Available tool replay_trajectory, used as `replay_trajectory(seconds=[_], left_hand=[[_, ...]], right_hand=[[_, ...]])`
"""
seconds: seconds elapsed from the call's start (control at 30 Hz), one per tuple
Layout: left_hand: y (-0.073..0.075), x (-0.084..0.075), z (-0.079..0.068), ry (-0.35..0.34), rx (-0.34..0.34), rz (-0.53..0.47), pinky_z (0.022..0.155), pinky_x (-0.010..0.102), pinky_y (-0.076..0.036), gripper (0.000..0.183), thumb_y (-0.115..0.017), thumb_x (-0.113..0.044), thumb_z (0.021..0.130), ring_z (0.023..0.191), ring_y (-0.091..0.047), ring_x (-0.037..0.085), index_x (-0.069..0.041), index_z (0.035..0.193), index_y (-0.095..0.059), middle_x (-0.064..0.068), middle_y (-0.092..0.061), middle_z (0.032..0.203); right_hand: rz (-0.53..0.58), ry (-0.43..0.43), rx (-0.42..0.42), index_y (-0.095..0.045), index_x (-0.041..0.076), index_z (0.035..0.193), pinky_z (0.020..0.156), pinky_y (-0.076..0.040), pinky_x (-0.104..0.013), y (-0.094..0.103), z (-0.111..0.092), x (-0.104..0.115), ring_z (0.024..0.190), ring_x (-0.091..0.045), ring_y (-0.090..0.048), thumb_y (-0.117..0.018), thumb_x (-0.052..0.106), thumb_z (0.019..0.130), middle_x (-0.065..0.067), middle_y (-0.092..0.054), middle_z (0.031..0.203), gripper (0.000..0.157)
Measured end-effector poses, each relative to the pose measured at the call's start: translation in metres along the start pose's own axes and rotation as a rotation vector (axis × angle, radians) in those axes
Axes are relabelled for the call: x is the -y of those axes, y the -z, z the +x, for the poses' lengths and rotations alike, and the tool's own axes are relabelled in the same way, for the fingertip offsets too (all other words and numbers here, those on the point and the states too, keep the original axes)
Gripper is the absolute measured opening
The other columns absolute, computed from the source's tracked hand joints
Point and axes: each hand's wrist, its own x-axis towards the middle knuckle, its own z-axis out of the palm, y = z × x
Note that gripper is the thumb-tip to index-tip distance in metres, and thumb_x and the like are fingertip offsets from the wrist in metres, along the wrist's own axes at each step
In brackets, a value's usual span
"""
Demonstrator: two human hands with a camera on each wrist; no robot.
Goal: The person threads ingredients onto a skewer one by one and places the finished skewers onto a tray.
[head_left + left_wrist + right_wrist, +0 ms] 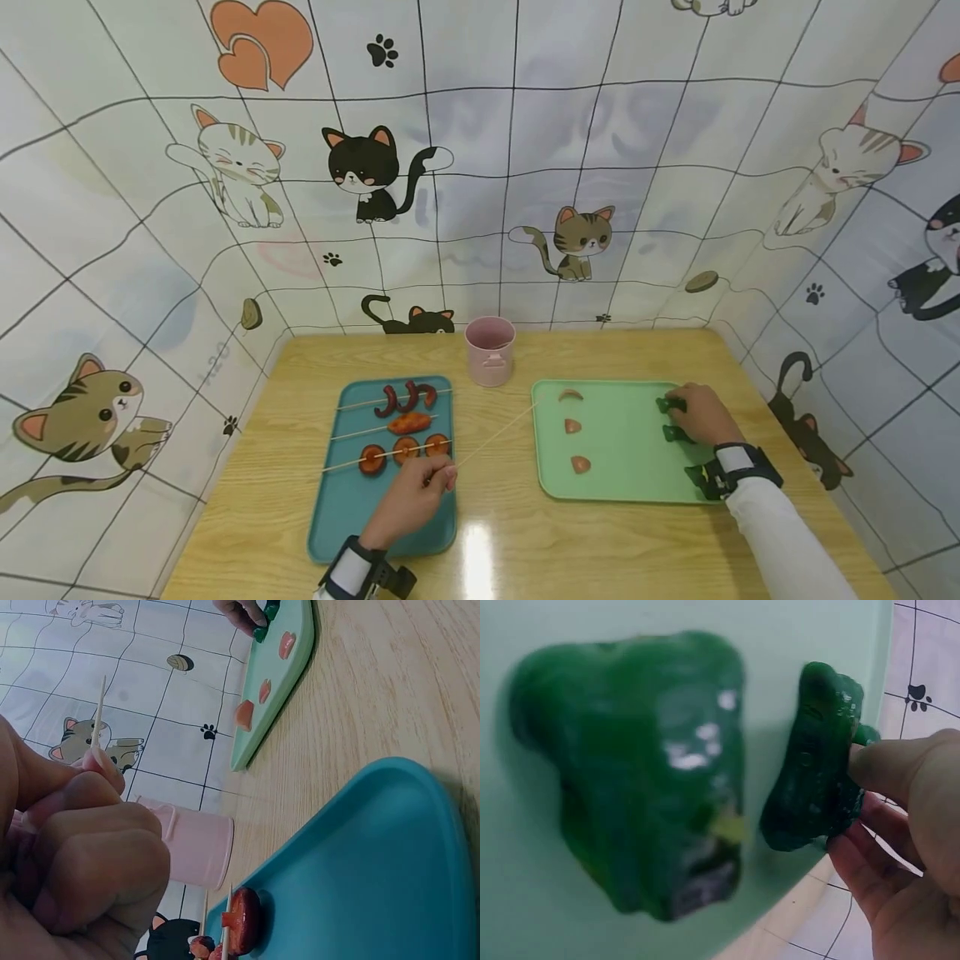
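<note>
My left hand (415, 492) pinches a thin wooden skewer (498, 435) at one end, its bare length slanting up towards the green tray (622, 492). The fingers are curled in the left wrist view, with the skewer's tip poking out. My right hand (705, 414) is at the green tray's far right corner, thumb and fingers round the farthest green pepper piece (663, 405), mostly hidden by the hand in the right wrist view. Nearer lie a middle green pepper piece (810, 761) and a large one (645, 765). Pinkish sausage pieces (581, 464) line the tray's left side.
A blue tray (337, 525) at left bears loaded skewers: curled sausages (407, 398), an orange-brown piece (409, 423) and round mushroom-like caps (372, 459). A pink cup (491, 354) stands at the back between the trays. Cat-patterned sheeting (472, 125) surrounds the wooden table (517, 542).
</note>
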Motion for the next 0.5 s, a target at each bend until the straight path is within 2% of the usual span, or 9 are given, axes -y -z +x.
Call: replay_trajectory(seconds=[0.2,0.33,0.5], left_hand=[[-0.0005,0.0003,-0.0022,-0.006,-0.007,-0.031,0.057,0.021,-0.032,0.032,-0.052,-0.019,0.108,0.055,-0.032,0.002,-0.005,0.081,-0.061,-0.003,-0.042,0.067],[0.0005,0.0005,-0.0029,-0.009,-0.008,-0.034,0.058,0.02,-0.032,0.033,-0.052,-0.018,0.108,0.054,-0.032,0.002,-0.003,0.081,-0.061,-0.003,-0.041,0.066],[0.0013,0.0021,-0.0032,-0.003,-0.01,-0.008,0.058,0.02,-0.032,0.032,-0.05,-0.013,0.109,0.054,-0.032,0.002,0.0,0.082,-0.061,-0.004,-0.04,0.066]], right_hand=[[0.049,-0.026,-0.013,-0.066,-0.014,0.119,0.09,-0.049,-0.062,-0.0027,-0.0022,-0.0033,0.105,-0.05,-0.062,-0.067,0.006,0.094,-0.033,-0.065,0.114,0.032],[0.105,-0.067,-0.033,-0.062,-0.011,0.124,0.089,-0.051,-0.06,-0.0056,-0.0035,-0.0041,0.109,-0.049,-0.063,-0.065,0.011,0.098,-0.033,-0.065,0.12,0.034],[0.172,-0.077,-0.086,-0.06,-0.007,0.126,0.086,-0.053,-0.056,-0.0029,-0.0067,0.0046,0.107,-0.046,-0.066,-0.066,0.015,0.1,-0.031,-0.067,0.119,0.035]])
